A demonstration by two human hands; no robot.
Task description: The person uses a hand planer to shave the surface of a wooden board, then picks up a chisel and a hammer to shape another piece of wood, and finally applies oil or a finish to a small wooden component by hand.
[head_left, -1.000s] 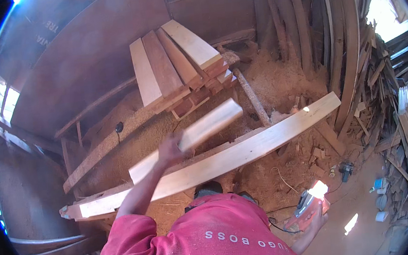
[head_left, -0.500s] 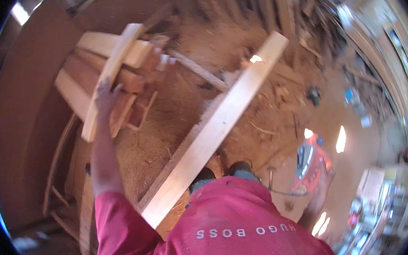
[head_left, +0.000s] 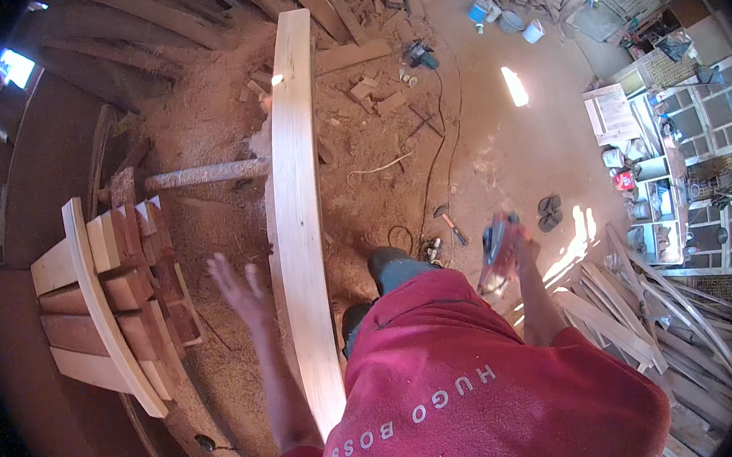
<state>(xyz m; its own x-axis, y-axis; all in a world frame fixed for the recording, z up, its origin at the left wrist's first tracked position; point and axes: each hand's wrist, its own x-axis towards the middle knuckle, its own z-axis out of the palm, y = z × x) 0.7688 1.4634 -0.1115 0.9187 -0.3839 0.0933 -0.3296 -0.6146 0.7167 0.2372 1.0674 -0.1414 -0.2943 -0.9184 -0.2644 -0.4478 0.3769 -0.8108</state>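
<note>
My left hand is open with its fingers spread, holding nothing. It hovers over the sawdust, between a long pale plank and a stack of boards on the left. Across that stack lies a pale, slightly curved board, apart from my hand. On the other side of the plank, my right hand grips a red and dark electric planer, slightly blurred, held out over the floor. The plank runs lengthwise just left of my legs.
A hammer, a dark power tool and a cord lie on the floor. Wood offcuts litter the sawdust. Long strips of wood are piled at the right, near dark sandals. Buckets stand far off.
My left hand has let go of the curved board, which now rests across the stack, and has moved right toward the plank. The view has turned rightward. My right hand still holds the planer.
</note>
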